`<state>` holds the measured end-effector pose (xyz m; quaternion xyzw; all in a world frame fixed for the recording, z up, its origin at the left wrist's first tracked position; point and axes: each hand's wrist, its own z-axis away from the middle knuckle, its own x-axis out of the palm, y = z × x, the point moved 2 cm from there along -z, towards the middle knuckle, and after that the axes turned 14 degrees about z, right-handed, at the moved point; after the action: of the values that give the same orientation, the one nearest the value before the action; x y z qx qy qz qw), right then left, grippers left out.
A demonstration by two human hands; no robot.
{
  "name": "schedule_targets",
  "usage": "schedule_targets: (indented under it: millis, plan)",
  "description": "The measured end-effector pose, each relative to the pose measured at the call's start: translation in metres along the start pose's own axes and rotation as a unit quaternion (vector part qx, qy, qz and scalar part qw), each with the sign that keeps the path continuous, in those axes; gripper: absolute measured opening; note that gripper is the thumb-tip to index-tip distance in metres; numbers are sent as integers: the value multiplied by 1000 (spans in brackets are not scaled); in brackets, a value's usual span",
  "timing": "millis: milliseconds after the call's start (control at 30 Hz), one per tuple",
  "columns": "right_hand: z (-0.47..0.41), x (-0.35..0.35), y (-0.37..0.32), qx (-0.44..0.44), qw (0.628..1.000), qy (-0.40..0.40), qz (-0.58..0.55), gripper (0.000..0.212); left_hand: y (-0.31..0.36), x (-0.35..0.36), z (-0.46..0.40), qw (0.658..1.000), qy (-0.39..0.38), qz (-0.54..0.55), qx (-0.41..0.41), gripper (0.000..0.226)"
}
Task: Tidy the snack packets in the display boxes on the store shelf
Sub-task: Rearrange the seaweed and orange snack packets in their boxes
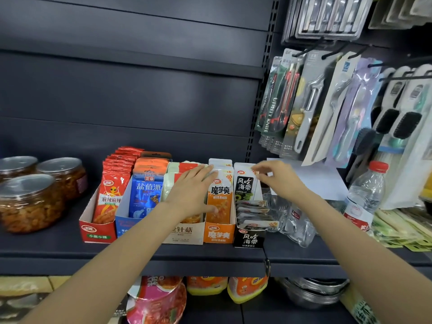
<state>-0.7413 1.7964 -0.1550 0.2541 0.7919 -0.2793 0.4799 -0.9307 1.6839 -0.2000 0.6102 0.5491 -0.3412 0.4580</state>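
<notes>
Several display boxes stand side by side on the dark shelf (210, 253): a red box (97, 231), a blue box (121, 224), a cream box (184, 232), an orange box (219, 233) and a black box (249, 238). My left hand (190, 191) lies flat over the cream box's packets, its fingertips touching the orange packets (219, 195). My right hand (278, 177) pinches the top right corner of an upright black-and-white packet (244, 183) in the black box. More packets (253, 212) lie flat at that box's front.
Three jars (28, 197) of pickled food stand at the left. A crumpled clear bottle (294, 220) lies right of the black box, a water bottle (367, 192) stands further right. Kitchen tools (311, 106) hang above on hooks. Goods fill the lower shelf.
</notes>
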Motion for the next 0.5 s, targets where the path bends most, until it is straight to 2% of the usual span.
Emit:
schedule_targets:
  millis: [167,267,500]
  plan:
    - [-20,13,-1,-8,996,-14,84,40,-1,0,-4,1000,16,19,1,91]
    - [-23,20,-4,-20,993,-21,118,38,-2,2,-8,1000,16,19,5,91]
    - [-13,27,-3,-36,980,71,184,32,-4,4,-11,1000,11,16,5,93]
